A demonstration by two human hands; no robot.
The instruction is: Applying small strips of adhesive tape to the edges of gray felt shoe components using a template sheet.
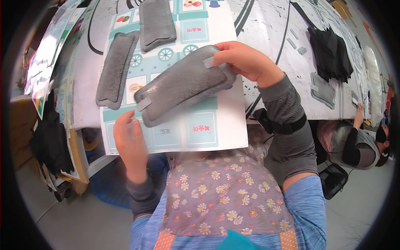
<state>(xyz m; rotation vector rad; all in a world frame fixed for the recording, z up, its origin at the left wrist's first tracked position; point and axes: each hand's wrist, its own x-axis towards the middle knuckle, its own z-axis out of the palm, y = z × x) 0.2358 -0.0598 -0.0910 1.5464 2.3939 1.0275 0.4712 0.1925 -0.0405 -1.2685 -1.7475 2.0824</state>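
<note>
Clock directions run from the held pad (179,89). At 8 o'clock a black bundle (48,137) hangs beside the bench (271,29). The left pad (118,68) lies at 9 o'clock on the sheet (233,129); the left hand (131,143), at 7, is empty, fingers loosely spread just beside the held pad's lower end. The far pad (158,25) rests at 11, also on the sheet. The held pad itself slants above the sheet, pinched at its 2 o'clock end by the right hand (246,60). Two pads down and one in hand suggest work partway through; whether the two are finished or waiting, I cannot tell. Further right, at 2 to 3 o'clock, lie a black cloth pile (331,52) and a small pad (323,91). As for writing, the sheet bears short printed words, pink and blue-grey, upside down from here, at 12 and 6 o'clock, alongside fruit pictures. The held pad's pale tags (144,103) and the small pad's show no legible lettering, and no brand can be made out.
</note>
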